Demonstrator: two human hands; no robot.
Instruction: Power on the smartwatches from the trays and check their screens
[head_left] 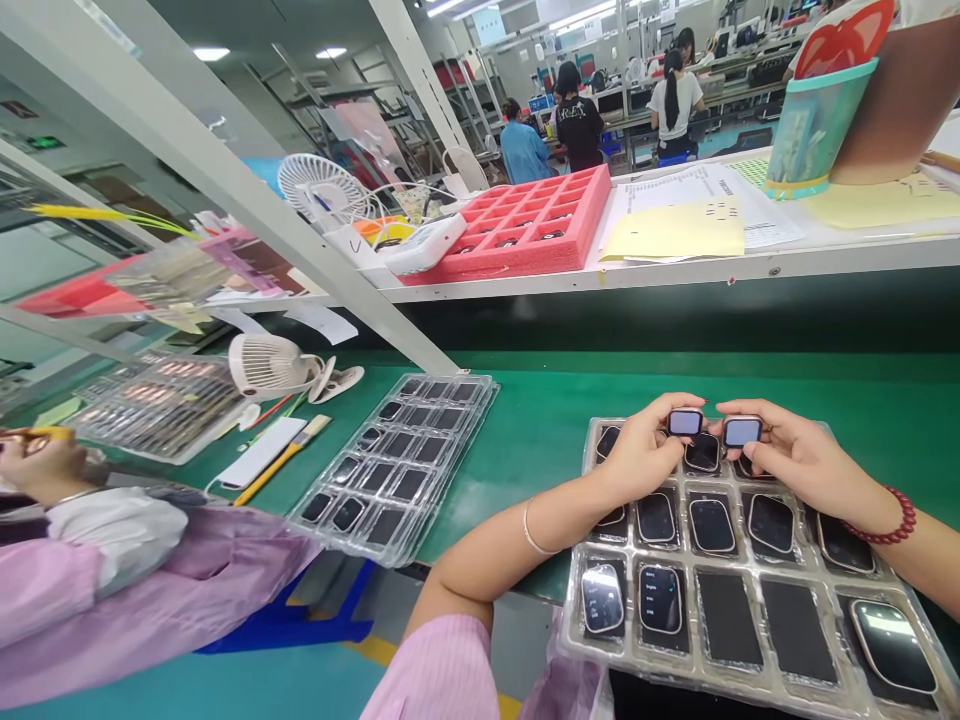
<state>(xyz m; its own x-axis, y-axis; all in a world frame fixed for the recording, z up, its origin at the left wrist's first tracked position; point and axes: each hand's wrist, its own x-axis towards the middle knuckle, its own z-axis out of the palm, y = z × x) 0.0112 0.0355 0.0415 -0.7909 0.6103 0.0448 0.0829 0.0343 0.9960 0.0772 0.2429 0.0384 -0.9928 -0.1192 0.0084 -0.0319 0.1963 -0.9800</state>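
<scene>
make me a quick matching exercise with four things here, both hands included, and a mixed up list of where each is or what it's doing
Things
1. right hand
2. yellow-handled brush
3. left hand
4. pink compartment tray

Places or states
a. on the white shelf
b. holding a watch, thin bangle on that arm
c. holding another watch, red beads on that arm
d. on the green bench top

Pairs: 1-c, 2-d, 3-b, 4-a
</scene>
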